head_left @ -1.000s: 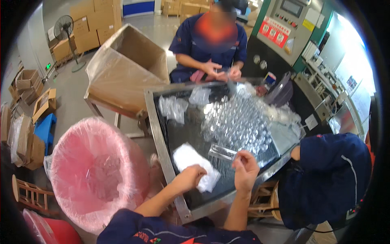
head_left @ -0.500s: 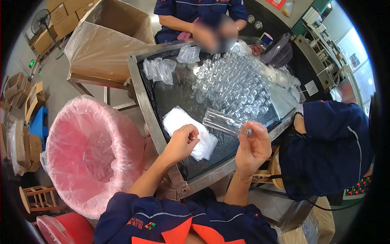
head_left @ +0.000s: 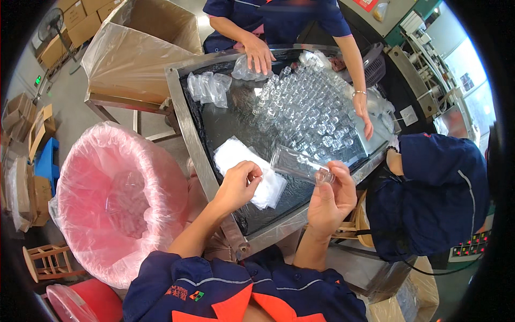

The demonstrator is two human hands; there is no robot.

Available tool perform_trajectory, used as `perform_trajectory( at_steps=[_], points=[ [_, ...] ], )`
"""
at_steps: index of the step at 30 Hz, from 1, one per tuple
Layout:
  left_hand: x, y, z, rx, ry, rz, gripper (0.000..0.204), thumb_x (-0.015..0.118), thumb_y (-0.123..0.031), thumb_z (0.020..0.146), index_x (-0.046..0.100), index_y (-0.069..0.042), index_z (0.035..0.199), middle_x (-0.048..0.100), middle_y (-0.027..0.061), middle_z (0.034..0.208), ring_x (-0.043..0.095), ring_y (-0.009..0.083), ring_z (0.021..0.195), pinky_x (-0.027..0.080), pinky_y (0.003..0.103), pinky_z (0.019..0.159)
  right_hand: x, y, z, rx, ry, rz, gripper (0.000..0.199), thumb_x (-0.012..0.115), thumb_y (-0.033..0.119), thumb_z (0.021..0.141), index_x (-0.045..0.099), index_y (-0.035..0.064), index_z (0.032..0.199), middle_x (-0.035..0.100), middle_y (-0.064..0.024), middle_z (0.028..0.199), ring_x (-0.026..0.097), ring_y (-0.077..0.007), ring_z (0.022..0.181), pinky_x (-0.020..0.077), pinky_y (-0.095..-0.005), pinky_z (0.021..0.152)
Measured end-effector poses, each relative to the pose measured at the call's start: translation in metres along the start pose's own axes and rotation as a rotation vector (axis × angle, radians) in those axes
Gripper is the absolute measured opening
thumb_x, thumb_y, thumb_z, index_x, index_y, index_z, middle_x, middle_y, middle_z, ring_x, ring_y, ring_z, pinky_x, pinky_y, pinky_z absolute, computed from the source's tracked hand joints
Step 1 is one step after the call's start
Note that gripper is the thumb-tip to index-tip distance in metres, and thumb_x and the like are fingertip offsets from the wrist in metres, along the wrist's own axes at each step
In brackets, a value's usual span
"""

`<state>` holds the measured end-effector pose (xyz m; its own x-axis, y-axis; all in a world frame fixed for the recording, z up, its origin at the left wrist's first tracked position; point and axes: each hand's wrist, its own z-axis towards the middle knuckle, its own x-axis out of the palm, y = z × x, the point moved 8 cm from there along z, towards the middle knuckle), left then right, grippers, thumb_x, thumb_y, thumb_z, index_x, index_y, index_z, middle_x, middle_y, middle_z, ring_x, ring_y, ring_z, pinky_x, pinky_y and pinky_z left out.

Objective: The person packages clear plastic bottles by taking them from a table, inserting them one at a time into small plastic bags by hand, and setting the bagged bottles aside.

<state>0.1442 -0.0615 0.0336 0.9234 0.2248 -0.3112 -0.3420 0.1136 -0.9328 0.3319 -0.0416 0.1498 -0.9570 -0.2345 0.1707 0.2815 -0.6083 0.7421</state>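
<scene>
My right hand [head_left: 331,203] grips a clear, see-through tube [head_left: 292,162] by its narrower knobbed end, between thumb and fingers. The tube's wide end points left, over the table. My left hand [head_left: 239,185] is closed in a pinch above a stack of thin white plastic bags [head_left: 233,153]. Whatever its fingertips hold, if anything, is too small to make out. Beyond the tube lies a large mass of similar clear pieces [head_left: 306,112] with round ends facing up.
A metal-rimmed table [head_left: 185,121] with a dark lining stands before me. Left of it is a pink-lined bin [head_left: 155,177] and a bag-lined carton [head_left: 126,75]. A co-worker's hands [head_left: 259,55] reach over the far side; another person [head_left: 429,198] sits at the right.
The tube has turned slightly in my right hand, its wide end tipping up. My left hand stays nearly still. Across the table, the co-worker's hands have spread apart, one reaching down the right side.
</scene>
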Motion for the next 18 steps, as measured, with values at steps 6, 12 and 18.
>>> perform_trajectory(
  at_steps=[6,12,18],
  points=[
    [-0.004,0.003,-0.001,0.021,-0.101,-0.063,0.013,0.067,0.002,0.079,0.06,-0.001,0.089,0.059,0.0094,0.078,0.059,0.0187,0.066,0.047,0.03,0.059,0.009,-0.064,-0.033,0.668,-0.257,1.024,0.05,0.066,-0.003,0.081,0.045,-0.007,0.126,0.049,-0.0181,0.124,0.051,-0.0277,0.111,0.0444,-0.0398,0.1],
    [-0.007,0.0,0.0,0.04,-0.06,-0.042,0.012,0.067,0.003,0.079,0.061,0.0,0.088,0.06,0.0078,0.078,0.059,0.0155,0.068,0.049,0.028,0.062,0.029,-0.072,-0.043,0.845,-0.244,1.2,0.04,0.068,-0.005,0.079,0.047,-0.0066,0.113,0.044,-0.0127,0.115,0.045,-0.0237,0.106,0.0451,-0.0349,0.094],
    [-0.022,0.004,-0.011,0.027,-0.29,-0.365,0.013,0.068,0.003,0.08,0.063,-0.001,0.09,0.058,0.0042,0.08,0.055,0.0089,0.067,0.045,0.024,0.06,0.025,-0.067,-0.041,0.687,-0.118,0.779,0.038,0.06,0.009,0.09,0.048,-0.0087,0.121,0.05,-0.0208,0.128,0.056,-0.0278,0.109,0.0443,-0.0401,0.1]
  ],
)
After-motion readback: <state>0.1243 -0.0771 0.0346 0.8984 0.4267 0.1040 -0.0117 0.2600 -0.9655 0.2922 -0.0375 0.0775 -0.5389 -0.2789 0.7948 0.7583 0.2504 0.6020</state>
